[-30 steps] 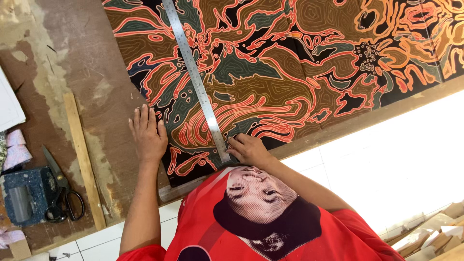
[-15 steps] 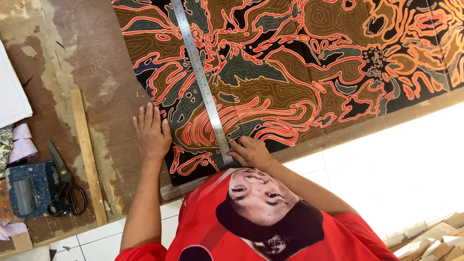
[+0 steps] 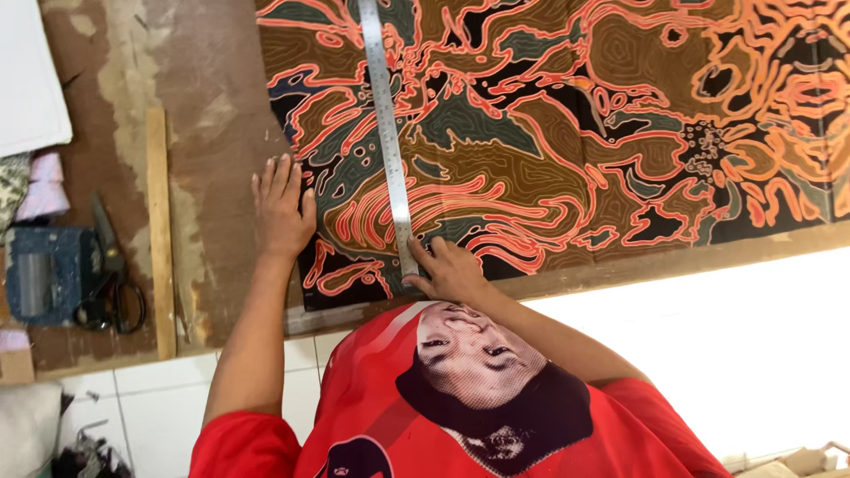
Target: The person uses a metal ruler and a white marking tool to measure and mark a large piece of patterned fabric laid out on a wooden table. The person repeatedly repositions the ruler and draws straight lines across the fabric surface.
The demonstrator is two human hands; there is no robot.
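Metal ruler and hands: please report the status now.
Left hand flat on patterned fabric edge. Right hand pinning near end of metal ruler, laid across fabric. Scissors far left, clear.

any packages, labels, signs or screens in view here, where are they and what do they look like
No screens or signs.
Cardboard boxes: bottom right corner, tan, only partly in view.
Metal ruler: lies on the patterned cloth, long, silver, with printed scale marks; right hand on its near end.
White sheet: top left, blank.

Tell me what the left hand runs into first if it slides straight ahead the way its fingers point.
Probably nothing soon: the left hand lies flat on the patterned fabric's edge, fingers pointing up along it. The steel ruler runs alongside, to its right.
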